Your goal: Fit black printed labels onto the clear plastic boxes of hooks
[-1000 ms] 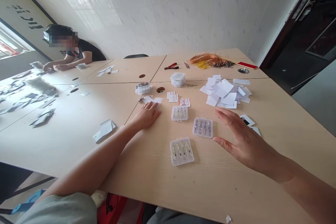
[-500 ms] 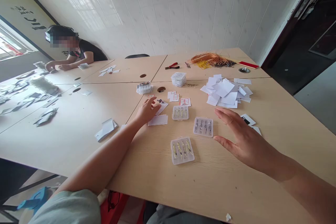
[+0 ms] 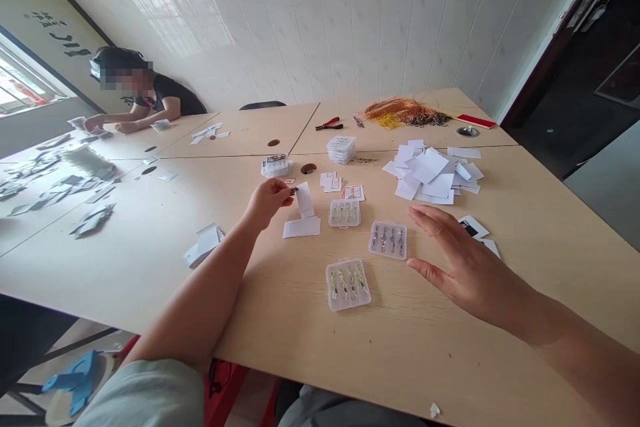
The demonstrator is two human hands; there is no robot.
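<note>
dark-coloured, a tiny piece [image 3: 294, 191] too small for me to identify sits pinched in the fingers of the left hand [image 3: 267, 205], just beside a white slip [image 3: 304, 199]. more slips [image 3: 302, 229] lie nearer on the wooden surface [image 3: 390, 360]. to their right i see a small box [image 3: 345, 223], a grey-filled box [image 3: 388, 255] and, nearest my camera, a yellow-filled box [image 3: 350, 305]. the right hand [image 3: 460, 267] is spread, fingers released, thumb just beside the grey-filled box. beyond it lies a heap of white cards [image 3: 430, 170]. farther out i make out pliers [image 3: 329, 125] and orange strands [image 3: 400, 111]; far left, another person [image 3: 175, 99] leans in.
</note>
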